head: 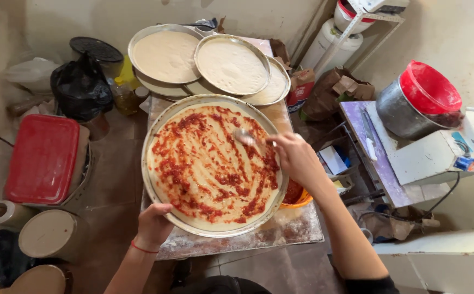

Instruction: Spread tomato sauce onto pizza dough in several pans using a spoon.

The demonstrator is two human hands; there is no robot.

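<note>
A large round metal pan [151,130] holds a pizza dough base [204,179] streaked with red tomato sauce. My right hand [297,158] grips a metal spoon [245,137] whose bowl rests on the sauced dough near the pan's upper right. My left hand [152,223] holds the pan's near rim at the lower left. An orange bowl of red sauce [295,197] sits partly hidden under my right wrist, beside the pan.
Several pans of plain dough [231,65] are stacked at the back of the floured small table [280,234]. A red-lidded box [42,158] and round tubs [46,233] stand at left. A metal pot with red lid [419,100] sits on a stand at right.
</note>
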